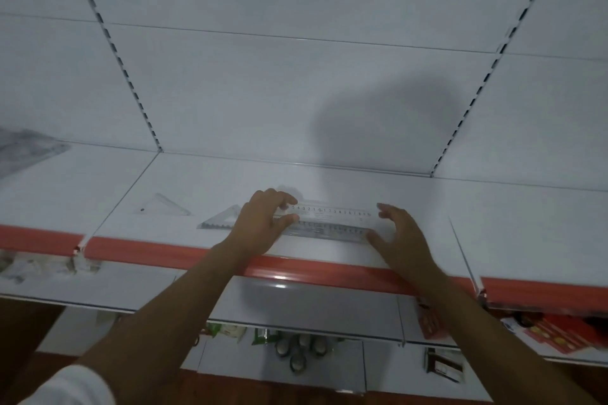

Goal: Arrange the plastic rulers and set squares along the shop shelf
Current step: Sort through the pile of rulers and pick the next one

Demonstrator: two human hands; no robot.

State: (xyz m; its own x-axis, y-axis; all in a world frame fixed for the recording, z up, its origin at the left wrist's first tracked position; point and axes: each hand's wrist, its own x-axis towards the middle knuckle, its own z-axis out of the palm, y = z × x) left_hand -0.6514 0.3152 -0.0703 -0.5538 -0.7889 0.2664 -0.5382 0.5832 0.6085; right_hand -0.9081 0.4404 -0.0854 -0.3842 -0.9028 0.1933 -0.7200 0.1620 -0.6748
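Left hand (263,220) pinches the clear ruler (332,219) on the shelf (493,240); right hand (399,237) touches its right end, fingers (383,209) released.

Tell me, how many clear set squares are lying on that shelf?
2 visible. One set square lies alone at the left; another set square sits partly under the left hand. More may be hidden beneath the hands.
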